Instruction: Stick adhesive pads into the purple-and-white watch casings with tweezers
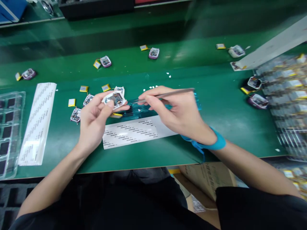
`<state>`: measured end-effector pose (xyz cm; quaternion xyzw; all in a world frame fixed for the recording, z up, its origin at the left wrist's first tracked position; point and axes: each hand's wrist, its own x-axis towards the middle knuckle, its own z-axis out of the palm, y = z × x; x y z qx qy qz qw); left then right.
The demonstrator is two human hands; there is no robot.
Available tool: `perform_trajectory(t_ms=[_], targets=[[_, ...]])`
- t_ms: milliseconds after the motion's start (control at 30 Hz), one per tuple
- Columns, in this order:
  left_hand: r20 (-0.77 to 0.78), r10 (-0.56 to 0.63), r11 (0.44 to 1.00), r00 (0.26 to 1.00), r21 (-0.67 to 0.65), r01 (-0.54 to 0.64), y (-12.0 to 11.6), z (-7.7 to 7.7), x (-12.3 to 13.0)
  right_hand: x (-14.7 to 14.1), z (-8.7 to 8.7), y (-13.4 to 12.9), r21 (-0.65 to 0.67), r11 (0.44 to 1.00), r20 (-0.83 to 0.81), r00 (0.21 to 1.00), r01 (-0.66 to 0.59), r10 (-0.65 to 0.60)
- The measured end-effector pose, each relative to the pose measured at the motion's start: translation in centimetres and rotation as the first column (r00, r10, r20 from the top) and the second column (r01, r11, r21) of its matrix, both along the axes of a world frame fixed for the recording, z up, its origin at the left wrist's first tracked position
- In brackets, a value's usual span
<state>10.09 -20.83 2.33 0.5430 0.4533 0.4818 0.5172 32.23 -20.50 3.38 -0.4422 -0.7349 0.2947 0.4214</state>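
My left hand (94,116) grips a small white device housing (115,99) with its circuit board exposed, the thumb lying over its edge. A silver battery with yellow edges (116,115) hangs just below that hand. Between thumb and fingers of my right hand (176,110) is a pair of metal tweezers (177,92), the tips pointing left toward the housing without visibly touching it. Beneath the hands lie a teal film strip (144,111) and a white sheet printed with rows of small labels (130,132). A blue band circles my right wrist.
More open housings with batteries lie around the green table, such as one at the back (153,53). A second label sheet (38,124) and a clear tray (11,134) are at left. Stacked trays of batteries (292,102) and a white post (275,44) stand at right.
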Motion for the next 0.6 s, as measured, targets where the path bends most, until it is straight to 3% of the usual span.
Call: perform_trajectory(t_ms=[100, 167, 300, 433, 533, 600], targets=[[-0.054, 0.034, 0.999, 0.998, 0.037, -0.032, 1.1, -0.6, -0.5, -0.2, -1.3, 1.5, -0.059, 0.996, 0.047, 0.997, -0.062, 0.065], [-0.225, 0.002, 0.997, 0.974, 0.078, 0.016, 1.5, -1.0, -0.8, -0.2, -2.4, 1.9, -0.111, 0.99, 0.035, 0.995, -0.092, 0.096], [-0.584, -0.053, 0.971, 0.81, 0.161, 0.179, 1.5, -1.0, -1.1, 0.0, -3.6, 1.9, -0.162, 0.983, 0.002, 0.996, -0.083, 0.084], [-0.691, -0.111, 0.918, 0.714, 0.204, 0.34, 1.5, -0.6, -1.1, 0.1, -3.6, 1.9, -0.132, 0.986, 0.01, 0.995, -0.099, 0.101], [-0.733, -0.183, 0.853, 0.655, 0.214, 0.477, 1.6, -0.4, -1.1, 0.0, -4.2, 2.0, -0.052, 0.99, 0.062, 0.989, -0.131, 0.134], [-0.752, -0.187, 0.833, 0.632, 0.219, 0.507, 1.8, -0.5, -1.1, -0.1, -4.8, 2.0, 0.028, 0.989, 0.139, 0.98, -0.146, 0.141]])
